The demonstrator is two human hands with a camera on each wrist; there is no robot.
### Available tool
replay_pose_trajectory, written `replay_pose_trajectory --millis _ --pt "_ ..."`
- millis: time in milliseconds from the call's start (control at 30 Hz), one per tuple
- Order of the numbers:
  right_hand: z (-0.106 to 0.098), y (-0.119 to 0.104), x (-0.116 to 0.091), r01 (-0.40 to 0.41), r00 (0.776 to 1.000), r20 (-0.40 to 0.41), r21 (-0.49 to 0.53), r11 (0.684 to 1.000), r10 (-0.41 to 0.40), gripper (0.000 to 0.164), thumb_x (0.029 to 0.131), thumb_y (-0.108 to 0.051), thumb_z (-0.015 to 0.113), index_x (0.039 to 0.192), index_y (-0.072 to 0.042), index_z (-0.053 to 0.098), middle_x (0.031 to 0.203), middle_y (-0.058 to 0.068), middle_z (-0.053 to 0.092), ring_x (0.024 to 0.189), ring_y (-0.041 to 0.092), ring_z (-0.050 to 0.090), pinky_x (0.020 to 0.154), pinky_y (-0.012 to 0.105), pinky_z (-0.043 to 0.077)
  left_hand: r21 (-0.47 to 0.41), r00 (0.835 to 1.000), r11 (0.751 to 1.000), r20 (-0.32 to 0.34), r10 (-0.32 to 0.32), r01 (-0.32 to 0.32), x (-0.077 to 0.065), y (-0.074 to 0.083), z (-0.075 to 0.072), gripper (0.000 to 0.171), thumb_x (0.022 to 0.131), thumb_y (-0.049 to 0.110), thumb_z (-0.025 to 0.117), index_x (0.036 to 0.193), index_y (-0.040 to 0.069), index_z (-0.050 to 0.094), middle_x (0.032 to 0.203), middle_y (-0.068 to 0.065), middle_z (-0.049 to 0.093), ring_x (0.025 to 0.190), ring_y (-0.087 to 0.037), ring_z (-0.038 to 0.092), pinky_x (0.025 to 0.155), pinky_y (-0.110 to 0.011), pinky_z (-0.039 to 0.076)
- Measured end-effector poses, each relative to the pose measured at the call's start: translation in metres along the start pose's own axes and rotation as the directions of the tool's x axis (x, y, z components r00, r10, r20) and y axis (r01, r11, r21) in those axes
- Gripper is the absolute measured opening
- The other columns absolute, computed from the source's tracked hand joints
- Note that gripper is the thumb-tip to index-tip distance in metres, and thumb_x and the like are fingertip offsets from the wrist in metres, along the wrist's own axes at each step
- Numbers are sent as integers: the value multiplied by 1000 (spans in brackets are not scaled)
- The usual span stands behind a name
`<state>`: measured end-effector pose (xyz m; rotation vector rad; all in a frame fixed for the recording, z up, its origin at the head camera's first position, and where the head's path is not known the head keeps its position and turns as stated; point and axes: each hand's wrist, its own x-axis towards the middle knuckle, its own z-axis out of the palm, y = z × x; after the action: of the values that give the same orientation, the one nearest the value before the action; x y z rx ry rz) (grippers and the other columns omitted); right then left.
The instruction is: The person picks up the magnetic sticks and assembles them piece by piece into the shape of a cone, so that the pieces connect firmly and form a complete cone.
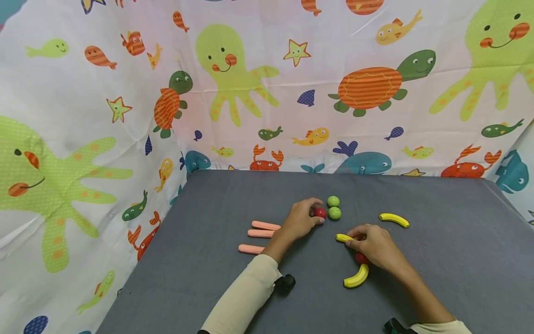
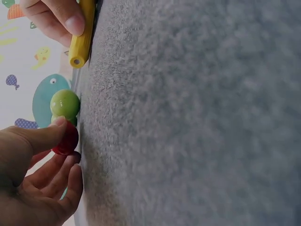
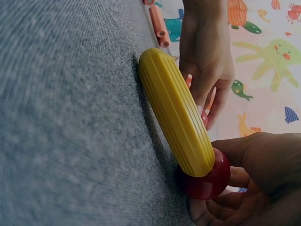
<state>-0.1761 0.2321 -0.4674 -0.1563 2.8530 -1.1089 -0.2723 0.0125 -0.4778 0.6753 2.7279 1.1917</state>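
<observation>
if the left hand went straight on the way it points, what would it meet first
Probably the nearer green ball, just beyond the red ball that the left hand holds; the exact gap is hard to judge.

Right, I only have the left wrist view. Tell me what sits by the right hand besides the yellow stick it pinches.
Observer: A second red ball sits close by the right hand.
Operator: Give me any loose yellow sticks.
Observer: Two show in the head view: a curved yellow stick just nearer the person than that ball, and another curved one beyond the right hand.
Operator: Now report what lies by the left wrist.
Observer: Three salmon-pink sticks, partly hidden behind the left wrist.
</observation>
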Motion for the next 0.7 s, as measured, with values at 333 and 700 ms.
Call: replay_pose_trajectory --millis 333,700 --pt "-2 -1 0 -25 1000 7 13 1000 25 18 94 -20 82 104 -5 80 92 1 74 84 17 61 72 35 49 0 999 1000 29 18 -18 -15 0 -11 36 98 19 79 132 10 71 123 -7 70 106 -17 68 89 -27 54" --pt "-4 0 -1 -73 997 3 24 997 73 18 93 -20 80 103 -5 79 87 1 72 82 19 59 67 32 45 -82 995 997 93 20 -12 -31 4 -15 38 98 21 79 134 12 71 124 -3 73 105 -10 70 89 -25 56"
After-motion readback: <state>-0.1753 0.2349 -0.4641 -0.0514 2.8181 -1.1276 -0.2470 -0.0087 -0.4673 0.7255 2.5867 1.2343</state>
